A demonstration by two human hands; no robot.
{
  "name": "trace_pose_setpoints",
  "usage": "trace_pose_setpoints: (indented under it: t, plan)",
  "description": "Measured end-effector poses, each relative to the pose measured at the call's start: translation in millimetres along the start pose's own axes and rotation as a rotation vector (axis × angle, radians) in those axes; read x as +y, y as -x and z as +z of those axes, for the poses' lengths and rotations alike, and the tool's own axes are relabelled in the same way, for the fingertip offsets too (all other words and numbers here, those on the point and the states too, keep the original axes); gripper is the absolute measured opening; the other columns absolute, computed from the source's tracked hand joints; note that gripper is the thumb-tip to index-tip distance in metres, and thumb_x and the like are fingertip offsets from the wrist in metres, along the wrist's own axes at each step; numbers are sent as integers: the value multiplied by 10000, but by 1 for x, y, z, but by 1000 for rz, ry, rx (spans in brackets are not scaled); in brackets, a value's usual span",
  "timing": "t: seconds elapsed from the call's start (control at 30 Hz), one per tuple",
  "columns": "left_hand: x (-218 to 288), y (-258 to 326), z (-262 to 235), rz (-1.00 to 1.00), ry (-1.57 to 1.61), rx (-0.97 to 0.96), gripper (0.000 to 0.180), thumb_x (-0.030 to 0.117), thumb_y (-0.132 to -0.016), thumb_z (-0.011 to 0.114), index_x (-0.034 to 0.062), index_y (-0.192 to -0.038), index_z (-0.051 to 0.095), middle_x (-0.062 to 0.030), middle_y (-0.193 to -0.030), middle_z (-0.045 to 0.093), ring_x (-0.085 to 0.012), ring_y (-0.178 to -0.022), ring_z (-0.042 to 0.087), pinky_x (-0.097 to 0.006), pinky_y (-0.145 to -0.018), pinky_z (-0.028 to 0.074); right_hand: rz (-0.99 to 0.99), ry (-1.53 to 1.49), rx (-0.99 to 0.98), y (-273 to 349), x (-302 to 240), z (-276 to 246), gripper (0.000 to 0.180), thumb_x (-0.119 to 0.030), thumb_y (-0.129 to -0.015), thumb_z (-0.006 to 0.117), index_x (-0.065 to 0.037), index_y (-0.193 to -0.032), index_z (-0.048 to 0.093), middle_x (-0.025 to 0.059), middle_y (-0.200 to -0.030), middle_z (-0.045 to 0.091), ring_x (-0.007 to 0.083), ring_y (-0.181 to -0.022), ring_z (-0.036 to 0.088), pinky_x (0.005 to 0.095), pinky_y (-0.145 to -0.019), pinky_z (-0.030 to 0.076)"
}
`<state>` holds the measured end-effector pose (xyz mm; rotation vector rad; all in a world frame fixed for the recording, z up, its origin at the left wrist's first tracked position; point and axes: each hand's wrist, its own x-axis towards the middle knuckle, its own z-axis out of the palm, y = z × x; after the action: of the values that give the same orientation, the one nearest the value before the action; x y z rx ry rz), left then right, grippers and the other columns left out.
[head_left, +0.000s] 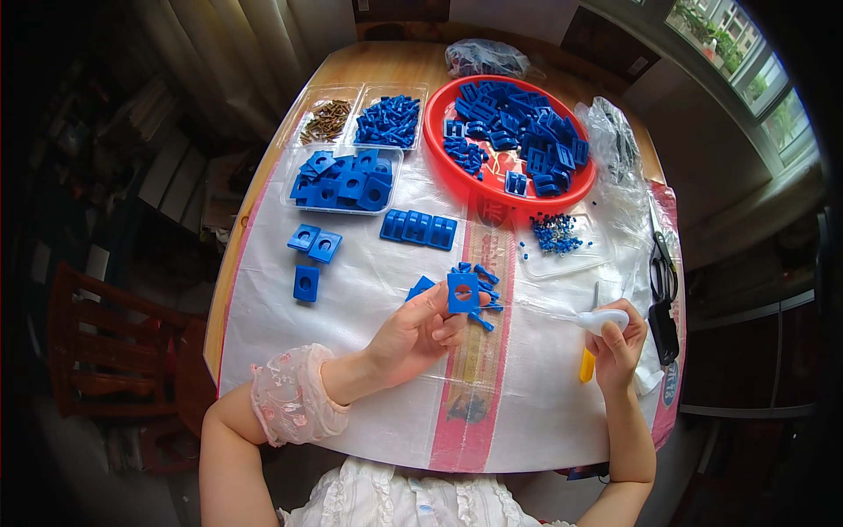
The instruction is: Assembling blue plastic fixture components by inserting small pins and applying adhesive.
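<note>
Near the middle of the table my left hand (pixel 399 342) pinches a small blue square plate with a round hole (pixel 455 281), held up between thumb and fingers. My right hand (pixel 619 351), further right, is closed around a small white squeeze bottle (pixel 604 320) whose narrow tip points left. The bottle and the plate are apart. Just behind the left hand lies a loose pile of small blue plastic pieces (pixel 488 279), partly hidden by the held plate. Another blue part (pixel 421 286) shows behind the left thumb. A yellow-handled tool (pixel 587 364) lies beside the right hand.
Left of centre lie three holed plates (pixel 306 283) and a row of blue parts (pixel 417 228). Behind are trays of blue plates (pixel 347 180), brass screws (pixel 327 119) and blue pieces (pixel 386 120), plus a red basin (pixel 435 145). Black-handled scissors (pixel 663 272) lie near the right edge.
</note>
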<state>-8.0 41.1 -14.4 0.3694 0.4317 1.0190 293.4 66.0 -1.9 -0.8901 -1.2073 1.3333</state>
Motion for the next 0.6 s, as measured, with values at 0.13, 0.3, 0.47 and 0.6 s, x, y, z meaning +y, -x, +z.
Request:
trace_pose_setpoints:
  t: [0.13, 0.3, 0.47, 0.6]
  plan:
    - [2, 1, 6, -3, 3, 47, 350, 317, -1036, 452, 55, -1254, 532, -1, -1069, 598, -48, -627, 357, -224, -618, 314, -1, -1, 5, 0, 0, 1, 286, -244, -852, 727, 10, -894, 600, 1, -638, 511, 51, -492, 390, 221, -450, 280]
    - [-2, 0, -3, 4, 3, -20, 388, 307, -1018, 481, 74, -1326, 517, -47, -1255, 622, -38, -624, 345, -189, -640, 353, -5, -11, -1, 0, 1, 0, 300, -255, -853, 729, 12, -892, 598, -1, -634, 503, 50, -490, 383, 222, -443, 277]
    - [-2, 0, -3, -5, 9, -14, 394, 310, -1014, 490, 69, -1325, 512, -39, -1257, 620, -40, -624, 345, -191, -637, 354, -17, -3, 8, 1, 2, 1, 315, -275, -862, 723, 10, -887, 591, 3, -632, 509, 44, -478, 373, 216, -431, 272]
    - [0, 0, 0, -8, 3, -2, 361, 328, -1029, 464, 66, -1269, 528, -55, -1228, 614, -48, -631, 354, -214, -634, 339, -22, 18, 24, 2, 1, 11, 347, -320, -872, 723, -2, -871, 584, -11, -597, 476, 34, -451, 341, 206, -415, 255]
